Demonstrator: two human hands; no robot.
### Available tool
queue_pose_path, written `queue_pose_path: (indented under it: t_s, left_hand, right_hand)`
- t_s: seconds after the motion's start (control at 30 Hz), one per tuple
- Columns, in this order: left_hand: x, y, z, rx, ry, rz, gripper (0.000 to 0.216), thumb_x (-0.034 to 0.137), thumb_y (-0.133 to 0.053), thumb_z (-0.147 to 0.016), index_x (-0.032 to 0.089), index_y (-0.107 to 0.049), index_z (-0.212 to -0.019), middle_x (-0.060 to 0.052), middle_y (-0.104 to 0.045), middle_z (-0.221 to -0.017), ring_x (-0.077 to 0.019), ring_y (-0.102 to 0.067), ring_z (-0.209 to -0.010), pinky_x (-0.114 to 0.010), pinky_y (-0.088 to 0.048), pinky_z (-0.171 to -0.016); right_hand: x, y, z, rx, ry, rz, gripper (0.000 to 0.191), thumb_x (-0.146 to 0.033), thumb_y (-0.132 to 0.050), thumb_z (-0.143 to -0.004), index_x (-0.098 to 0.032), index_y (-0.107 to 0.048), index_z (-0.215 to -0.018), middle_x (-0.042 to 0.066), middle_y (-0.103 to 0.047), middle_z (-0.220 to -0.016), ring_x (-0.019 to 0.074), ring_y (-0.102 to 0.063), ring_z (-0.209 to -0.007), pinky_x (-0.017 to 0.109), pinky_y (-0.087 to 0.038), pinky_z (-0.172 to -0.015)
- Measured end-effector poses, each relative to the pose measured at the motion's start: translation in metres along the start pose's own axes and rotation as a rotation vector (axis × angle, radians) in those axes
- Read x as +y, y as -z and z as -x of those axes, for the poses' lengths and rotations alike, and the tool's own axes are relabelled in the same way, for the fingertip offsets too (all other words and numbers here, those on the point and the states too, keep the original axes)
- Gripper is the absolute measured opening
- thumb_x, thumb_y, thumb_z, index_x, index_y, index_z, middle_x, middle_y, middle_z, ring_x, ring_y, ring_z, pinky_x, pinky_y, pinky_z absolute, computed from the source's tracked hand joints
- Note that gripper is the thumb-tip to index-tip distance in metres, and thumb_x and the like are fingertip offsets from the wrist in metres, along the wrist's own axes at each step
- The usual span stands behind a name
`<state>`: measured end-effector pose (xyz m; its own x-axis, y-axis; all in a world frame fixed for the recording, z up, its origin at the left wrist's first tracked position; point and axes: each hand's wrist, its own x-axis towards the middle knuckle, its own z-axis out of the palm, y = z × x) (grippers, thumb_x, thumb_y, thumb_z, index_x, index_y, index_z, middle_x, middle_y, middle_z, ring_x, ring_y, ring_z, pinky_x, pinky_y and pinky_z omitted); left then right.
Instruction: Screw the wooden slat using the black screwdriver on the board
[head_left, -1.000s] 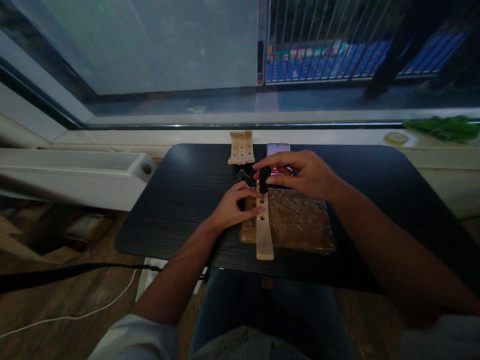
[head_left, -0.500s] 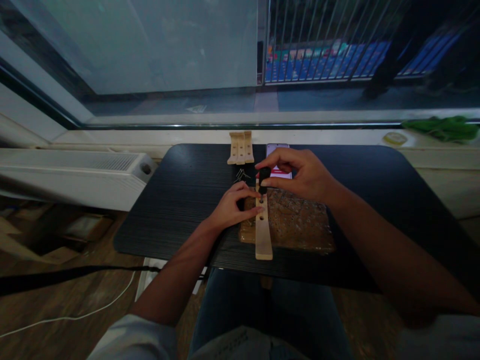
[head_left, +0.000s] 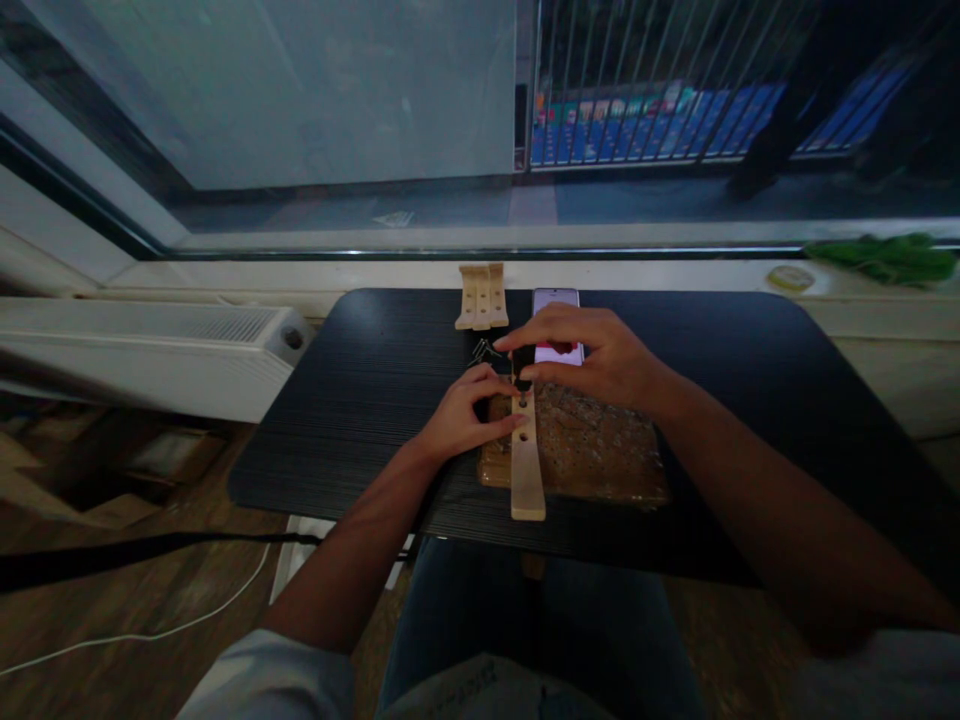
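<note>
A pale wooden strip with holes lies lengthwise over a brown plastic-wrapped slab, its near end sticking out past the slab. My left hand pinches the strip around its upper holes, thumb and forefinger closed against it. Above the strip, my right hand has its fingertips around the dark handle of a short screwdriver. The tool stands roughly upright, its tip at a hole near my left fingers. Part of the handle is hidden by the fingers. Several small screws lie loose beyond my left hand.
Wooden pieces with holes stand side by side at the back edge of the black table. Behind my right hand lies a lit phone. A radiator is at left. On the windowsill are a green cloth-like bundle and a yellowish roll.
My right hand's fingers have shifted slightly left and turned around the screwdriver handle. My left hand and the wooden strip have stayed in place.
</note>
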<state>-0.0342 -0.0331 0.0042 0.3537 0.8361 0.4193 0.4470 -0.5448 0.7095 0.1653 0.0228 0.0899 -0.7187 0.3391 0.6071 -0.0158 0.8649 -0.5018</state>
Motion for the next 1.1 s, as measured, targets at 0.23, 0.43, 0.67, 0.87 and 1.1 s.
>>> queue_pose_path:
  t_s: [0.23, 0.43, 0.67, 0.87, 1.1]
  left_hand:
    - [0.001, 0.0, 0.001, -0.005, 0.023, 0.011, 0.029, 0.038, -0.072, -0.077, 0.018, -0.072, -0.097, -0.007, -0.06, -0.095, -0.0218, -0.059, -0.095, -0.039, -0.049, -0.088]
    - [0.0, 0.0, 0.0, -0.001, 0.025, 0.015, 0.028, 0.039, -0.073, -0.076, 0.02, -0.072, -0.096, -0.007, -0.061, -0.095, -0.0217, -0.059, -0.095, -0.04, -0.049, -0.089]
    - [0.0, 0.0, 0.0, 0.009, 0.004, 0.002, 0.028, 0.038, -0.073, -0.076, 0.018, -0.073, -0.096, -0.004, -0.057, -0.086, -0.0182, -0.057, -0.086, -0.034, -0.049, -0.081]
    - [0.0, -0.001, 0.001, 0.009, 0.016, 0.012, 0.026, 0.039, -0.073, -0.076, 0.018, -0.071, -0.092, -0.005, -0.059, -0.09, -0.0193, -0.058, -0.091, -0.035, -0.049, -0.084]
    - [-0.004, -0.003, 0.0, 0.032, -0.021, 0.041, 0.026, 0.038, -0.074, -0.075, 0.018, -0.07, -0.09, -0.006, -0.062, -0.091, -0.0199, -0.059, -0.089, -0.037, -0.049, -0.084]
  right_hand:
    - [-0.003, 0.005, 0.001, -0.114, -0.164, -0.145, 0.033, -0.025, -0.054, -0.091, -0.017, -0.06, -0.123, 0.007, -0.069, -0.111, 0.0084, -0.057, -0.073, 0.023, -0.043, -0.062]
    - [-0.004, 0.004, 0.0, -0.088, -0.239, -0.13, 0.036, -0.026, -0.059, -0.088, -0.017, -0.061, -0.123, 0.004, -0.072, -0.1, 0.0057, -0.047, -0.06, 0.021, -0.036, -0.055]
    - [-0.006, 0.003, -0.001, 0.017, -0.247, -0.076, 0.032, -0.027, -0.067, -0.082, -0.015, -0.068, -0.111, 0.003, -0.072, -0.09, 0.0066, -0.044, -0.058, 0.022, -0.033, -0.054]
    - [-0.009, 0.001, -0.002, 0.049, -0.258, -0.095, 0.029, -0.03, -0.068, -0.08, -0.014, -0.069, -0.105, 0.005, -0.069, -0.092, 0.0101, -0.055, -0.07, 0.023, -0.038, -0.06]
    - [-0.011, -0.005, -0.002, 0.115, -0.233, 0.006, 0.024, -0.03, -0.069, -0.077, -0.016, -0.067, -0.097, -0.001, -0.063, -0.08, 0.007, -0.042, -0.058, 0.022, -0.034, -0.054]
